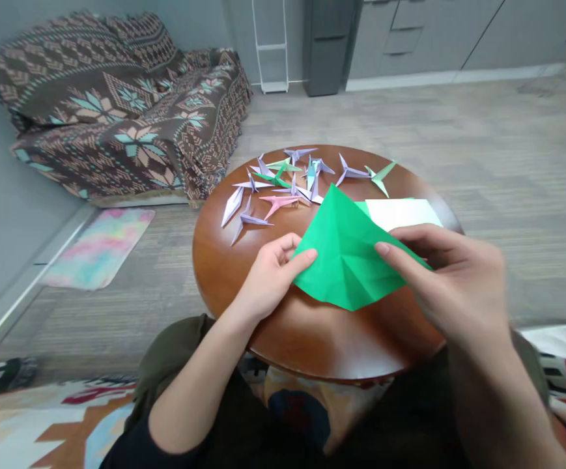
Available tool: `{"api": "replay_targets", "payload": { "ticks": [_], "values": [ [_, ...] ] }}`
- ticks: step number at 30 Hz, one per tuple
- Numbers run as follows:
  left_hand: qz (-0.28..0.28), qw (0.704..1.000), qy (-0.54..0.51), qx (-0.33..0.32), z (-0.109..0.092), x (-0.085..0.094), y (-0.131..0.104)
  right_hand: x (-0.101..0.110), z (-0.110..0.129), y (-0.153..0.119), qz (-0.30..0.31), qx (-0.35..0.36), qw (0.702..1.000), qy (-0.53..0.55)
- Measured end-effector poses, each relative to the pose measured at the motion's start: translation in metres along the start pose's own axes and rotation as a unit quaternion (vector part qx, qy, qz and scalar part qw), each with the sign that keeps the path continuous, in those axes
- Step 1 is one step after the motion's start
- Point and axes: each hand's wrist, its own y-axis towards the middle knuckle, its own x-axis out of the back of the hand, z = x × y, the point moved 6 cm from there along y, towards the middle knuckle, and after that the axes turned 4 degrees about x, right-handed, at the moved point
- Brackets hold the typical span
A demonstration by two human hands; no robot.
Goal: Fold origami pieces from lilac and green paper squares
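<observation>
Forearms (202, 384) nearest camera, up from bottom edge over dark-clad legs (171, 352). Edges, L to R: left forearm crosses the front-left rim of the round desk (326, 355); brown wood shows left of that arm up to the folded papers, and as a strip along the front rim below the work; right side is tight, right hand overlaps the rim in view. Left hand (275, 270) is pinching the left corner of the green sheet (336, 254), thumb on top, fingers behind. Sheet spans between the hands, looks raised off the desk, creases fanning from its middle, one corner aimed away, one toward the lap. Right hand (453, 277) is pinching its right side, thumb on the face, fingers mostly hidden behind. Desk, far side: bird-like folded papers (279, 202) at left and centre, mostly purple, some green, one pink; white paper (402, 212) just beyond the right hand, green edges showing beside it. Room: pastel mat (104, 246) on the floor (522, 176), patterned sofa (131, 137) behind it, white rack (271, 68), dark grey unit (328, 52), grey cabinets (424, 42) along the back wall, white cloth (563, 342) lower right.
</observation>
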Motion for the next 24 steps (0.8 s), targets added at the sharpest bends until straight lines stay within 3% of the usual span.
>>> {"api": "replay_targets", "payload": {
  "ticks": [4, 8, 11, 15, 18, 24],
  "values": [
    [0.080, 0.996, -0.012, 0.039, 0.003, -0.009, -0.003, -0.001, 0.000, 0.002, -0.020, 0.021, 0.999, -0.023],
    [0.095, 0.994, -0.013, 0.055, 0.003, -0.011, -0.005, -0.009, 0.014, -0.005, 0.003, 0.072, 0.996, -0.047],
    [0.106, 0.988, -0.067, 0.085, 0.005, -0.016, -0.009, -0.026, 0.033, -0.017, 0.059, 0.195, 0.978, -0.042],
    [0.125, 0.970, -0.178, 0.113, 0.004, -0.020, -0.011, -0.051, 0.046, -0.035, 0.107, 0.375, 0.916, -0.089],
    [0.092, 0.963, -0.229, 0.110, 0.005, -0.015, -0.006, -0.064, 0.041, -0.039, 0.137, 0.422, 0.887, -0.128],
    [-0.003, 0.960, -0.259, 0.106, 0.004, -0.001, 0.001, -0.069, 0.033, -0.036, 0.174, 0.430, 0.878, -0.122]
  ]
}}
